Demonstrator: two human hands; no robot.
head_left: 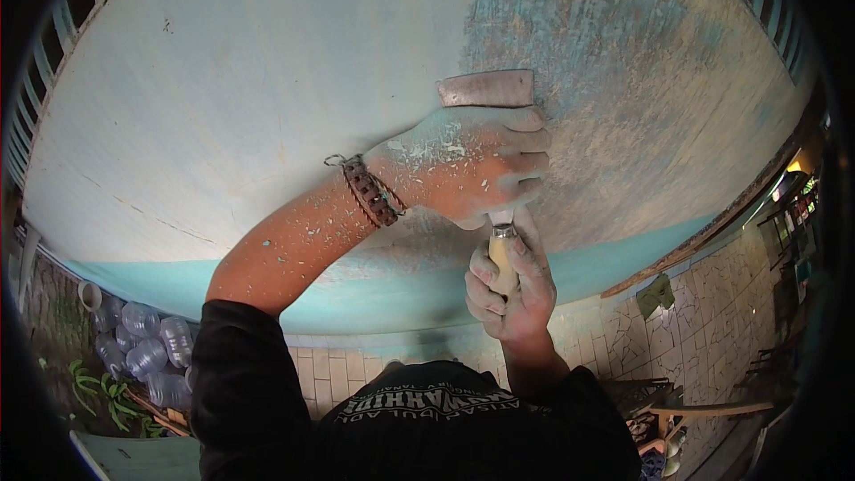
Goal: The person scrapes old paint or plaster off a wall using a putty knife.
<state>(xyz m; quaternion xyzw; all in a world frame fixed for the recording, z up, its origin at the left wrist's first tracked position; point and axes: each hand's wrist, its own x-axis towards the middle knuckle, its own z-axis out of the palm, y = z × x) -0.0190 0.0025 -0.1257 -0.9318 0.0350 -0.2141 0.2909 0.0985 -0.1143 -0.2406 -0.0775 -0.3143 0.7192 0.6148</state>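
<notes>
Dark shirt fabric [427,428] fills the lower edge, nearest the lens, with both forearms rising from it toward the wall [249,89]. Right hand [512,289] is wrapped tight around the pale wooden handle [501,258] of a paint scraper. Left hand [472,169], dusted with paint flecks and wearing a braided wristband [370,190], lies with fingers curled over the tool's neck, pressing the wide metal blade [488,89] flat against the wall. The blade sits at the border between intact pale paint on the left and a scraped, mottled blue-tan patch [641,98] on the right.

To scrape well, I judge the blade should stay at a low angle with even pressure from the upper hand, so the edge lifts paint rather than gouging.

Below left, clear plastic water jugs [147,347] lie heaped on the ground; they look empty, though the fisheye rim blurs them.
</notes>
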